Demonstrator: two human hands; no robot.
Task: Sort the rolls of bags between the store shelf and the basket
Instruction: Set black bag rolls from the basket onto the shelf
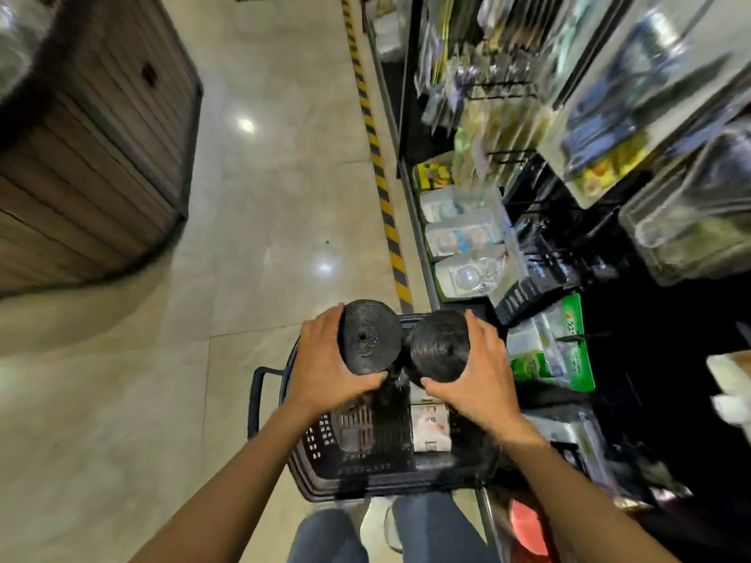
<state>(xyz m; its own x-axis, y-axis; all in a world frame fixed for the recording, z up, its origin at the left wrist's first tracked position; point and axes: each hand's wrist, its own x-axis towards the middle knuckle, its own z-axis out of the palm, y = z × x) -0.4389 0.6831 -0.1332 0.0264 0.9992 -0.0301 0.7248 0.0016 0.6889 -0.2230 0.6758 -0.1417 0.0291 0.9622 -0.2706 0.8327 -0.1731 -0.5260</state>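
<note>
While both hands hold black rolls over the basket point(325, 453), left hand point(325, 365) grips left roll point(367, 337), right hand point(481, 377) grips right roll point(439, 345), store shelf point(540, 278) at right.

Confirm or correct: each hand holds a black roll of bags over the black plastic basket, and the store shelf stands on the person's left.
One error: the head view shows the store shelf on the person's right. The rest stands: the left hand holds one black roll of bags, the right hand the other black roll, over the black plastic basket.
</note>
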